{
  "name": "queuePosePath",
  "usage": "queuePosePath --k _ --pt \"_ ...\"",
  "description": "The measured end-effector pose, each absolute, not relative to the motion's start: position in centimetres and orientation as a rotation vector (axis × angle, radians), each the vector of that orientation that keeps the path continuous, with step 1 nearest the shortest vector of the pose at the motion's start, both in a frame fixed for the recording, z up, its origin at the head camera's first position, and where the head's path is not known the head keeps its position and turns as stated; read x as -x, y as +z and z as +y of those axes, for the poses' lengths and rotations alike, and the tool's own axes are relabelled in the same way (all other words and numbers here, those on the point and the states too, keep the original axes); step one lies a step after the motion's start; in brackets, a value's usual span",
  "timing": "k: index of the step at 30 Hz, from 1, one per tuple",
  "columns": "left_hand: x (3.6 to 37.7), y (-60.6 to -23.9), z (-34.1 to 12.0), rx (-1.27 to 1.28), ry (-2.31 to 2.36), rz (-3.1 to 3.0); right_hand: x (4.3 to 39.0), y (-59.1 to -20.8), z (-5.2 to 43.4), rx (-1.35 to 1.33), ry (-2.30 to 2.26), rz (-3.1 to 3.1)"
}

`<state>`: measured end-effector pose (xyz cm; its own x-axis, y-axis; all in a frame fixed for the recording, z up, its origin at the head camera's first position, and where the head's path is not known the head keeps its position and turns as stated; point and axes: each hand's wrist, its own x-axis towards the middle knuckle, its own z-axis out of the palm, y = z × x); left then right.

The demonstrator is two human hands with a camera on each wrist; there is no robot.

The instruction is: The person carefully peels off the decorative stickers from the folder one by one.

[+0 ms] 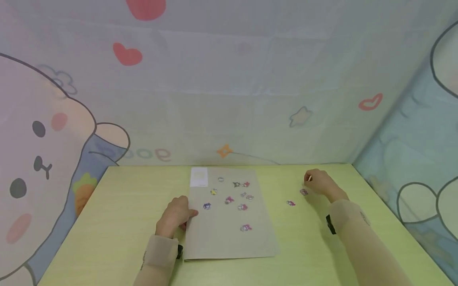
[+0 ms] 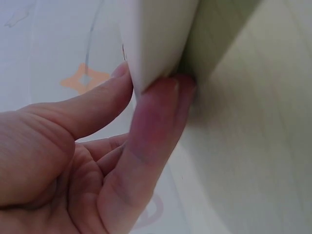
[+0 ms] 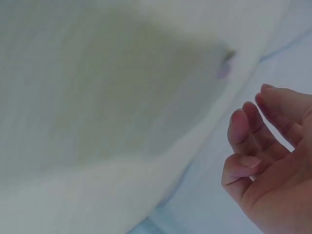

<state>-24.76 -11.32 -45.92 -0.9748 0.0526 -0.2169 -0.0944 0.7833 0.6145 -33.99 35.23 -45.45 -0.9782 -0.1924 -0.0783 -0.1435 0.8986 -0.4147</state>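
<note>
A beige paper folder or booklet (image 1: pixel 222 238) lies on the table, with several small cartoon stickers, such as a pink one (image 1: pixel 245 228) and a yellow one (image 1: pixel 214 192), spread over it. My left hand (image 1: pixel 176 216) pinches its left edge, thumb on top. In the left wrist view, bent fingers (image 2: pixel 151 117) lie under the raised edge. Above the table at the right, my right hand (image 1: pixel 322 184) hovers by a small sticker (image 1: pixel 303 192). The right wrist view shows its fingers (image 3: pixel 239 124) loosely curled around nothing. Another sticker (image 1: pixel 291 203) lies between that hand and the folder.
A white square label (image 1: pixel 198 176) is at the folder's top left corner. The pale yellow table (image 1: pixel 136 206) ends at a printed cloth backdrop (image 1: pixel 229 79). A cloth side with cartoon shapes (image 1: pixel 422 159) rises at the right.
</note>
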Motion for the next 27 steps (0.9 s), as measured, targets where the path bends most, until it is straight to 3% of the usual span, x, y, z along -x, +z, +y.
queuePosePath --k 12,27 --pt "24.7 -45.9 -11.3 0.037 0.969 2.75 32.0 -42.4 26.0 0.447 -0.885 2.949" --pt "24.9 -45.8 -11.2 0.029 0.935 2.76 31.0 -44.5 19.7 0.447 -0.941 2.872"
